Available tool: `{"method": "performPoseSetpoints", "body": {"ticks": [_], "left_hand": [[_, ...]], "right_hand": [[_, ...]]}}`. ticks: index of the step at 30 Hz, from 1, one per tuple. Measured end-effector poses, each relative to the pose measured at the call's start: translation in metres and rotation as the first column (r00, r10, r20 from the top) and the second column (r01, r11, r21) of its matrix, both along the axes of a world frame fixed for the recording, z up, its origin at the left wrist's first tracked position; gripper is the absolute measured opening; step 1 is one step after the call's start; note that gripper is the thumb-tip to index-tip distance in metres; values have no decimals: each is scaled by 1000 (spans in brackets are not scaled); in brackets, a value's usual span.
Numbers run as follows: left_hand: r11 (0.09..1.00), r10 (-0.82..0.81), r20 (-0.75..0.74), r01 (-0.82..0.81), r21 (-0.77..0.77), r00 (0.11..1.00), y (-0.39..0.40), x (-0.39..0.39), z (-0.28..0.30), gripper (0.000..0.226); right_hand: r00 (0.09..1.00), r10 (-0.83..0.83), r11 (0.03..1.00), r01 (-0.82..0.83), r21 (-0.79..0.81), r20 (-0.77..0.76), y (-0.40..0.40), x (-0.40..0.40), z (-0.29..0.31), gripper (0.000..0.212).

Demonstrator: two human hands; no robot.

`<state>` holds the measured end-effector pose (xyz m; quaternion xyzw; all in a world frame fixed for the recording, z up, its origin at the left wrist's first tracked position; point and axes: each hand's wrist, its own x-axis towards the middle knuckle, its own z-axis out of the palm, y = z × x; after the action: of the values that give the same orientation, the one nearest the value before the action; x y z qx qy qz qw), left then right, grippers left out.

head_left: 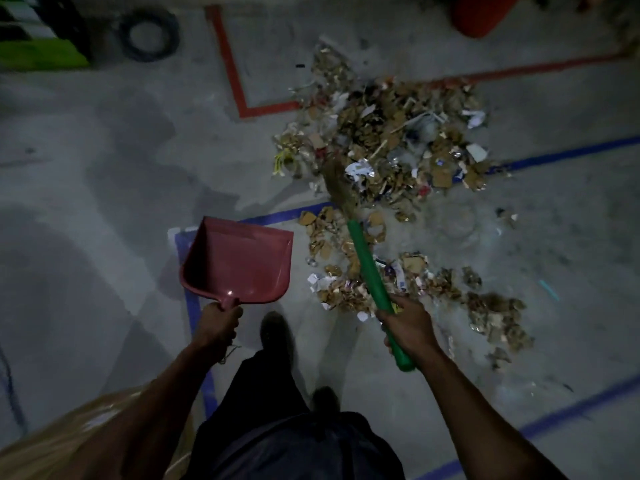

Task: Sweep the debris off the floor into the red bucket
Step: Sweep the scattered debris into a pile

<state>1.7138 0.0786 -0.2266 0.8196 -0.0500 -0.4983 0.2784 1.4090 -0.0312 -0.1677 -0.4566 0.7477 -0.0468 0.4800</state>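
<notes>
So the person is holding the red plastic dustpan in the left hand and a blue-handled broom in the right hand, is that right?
Not quite. The head view shows the broom handle is green, not blue. The rest holds: left hand grips the red plastic dustpan, right hand the broom.

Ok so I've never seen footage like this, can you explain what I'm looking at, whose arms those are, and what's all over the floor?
This is one picture from a camera worn on a person's head, looking down at their own arms and feet. The left hand holds a red dustpan by its handle; the pan looks empty. The right hand grips a green-handled broom, its bristles reaching into the debris: torn cardboard and paper scraps on a grey concrete floor marked with red and blue tape lines. The red bucket shows partly at the top edge.
</notes>
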Motion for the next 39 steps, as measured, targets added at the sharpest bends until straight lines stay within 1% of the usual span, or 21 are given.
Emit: {"method": "performPoseSetpoints", "body": {"ticks": [3,5,7,10,11,13,15,18,21,23,26,29,32,36,39], "left_hand": [[996,-82,-9,82,-23,997,-6,-17,5,17],[990,-133,-20,132,-42,991,-6,-31,10,18],[983,-169,-18,168,-68,985,-3,-52,15,18],[972,-202,-8,199,-124,979,6,-96,25,17],[967,-207,-6,204,-151,978,12,-116,27,19],[960,-220,10,219,-175,975,19,-145,32,24],[952,-254,16,253,-172,967,31,-185,37,23],[952,-241,-19,233,-197,970,47,-241,46,23],[941,-290,-25,281,-191,957,60,-299,60,22],[929,-332,-31,321,-186,943,60,-333,68,21],[905,-400,-24,390,-170,916,50,-384,73,22],[870,-481,-1,477,-123,877,35,-434,71,22],[827,-555,-8,552,-108,831,11,-478,57,27],[741,-671,-25,669,-46,741,-39,-534,26,26],[675,-736,-75,737,-9,673,-79,-574,12,15]], "right_hand": [[1000,-8,999,6,-43,-30,27,-28,17,48],[996,22,996,-29,-90,-82,43,-51,28,51],[982,78,989,-98,-111,-169,63,-78,37,52],[911,194,968,-237,-78,-363,97,-122,40,45],[887,214,965,-257,-53,-410,112,-140,39,42],[862,223,965,-261,-21,-456,134,-167,36,37],[865,188,974,-225,-24,-464,162,-205,35,37],[902,99,994,-111,-3,-421,205,-261,35,45],[943,-17,999,31,35,-332,245,-315,36,50],[955,-136,988,150,30,-263,262,-346,36,42],[934,-307,949,316,19,-181,280,-384,32,32],[859,-498,863,504,31,-120,289,-414,23,25],[721,-688,721,692,37,-81,285,-443,13,17],[577,-813,571,816,94,-74,260,-491,-3,19],[459,-884,448,886,122,-88,237,-525,-9,21]]}}
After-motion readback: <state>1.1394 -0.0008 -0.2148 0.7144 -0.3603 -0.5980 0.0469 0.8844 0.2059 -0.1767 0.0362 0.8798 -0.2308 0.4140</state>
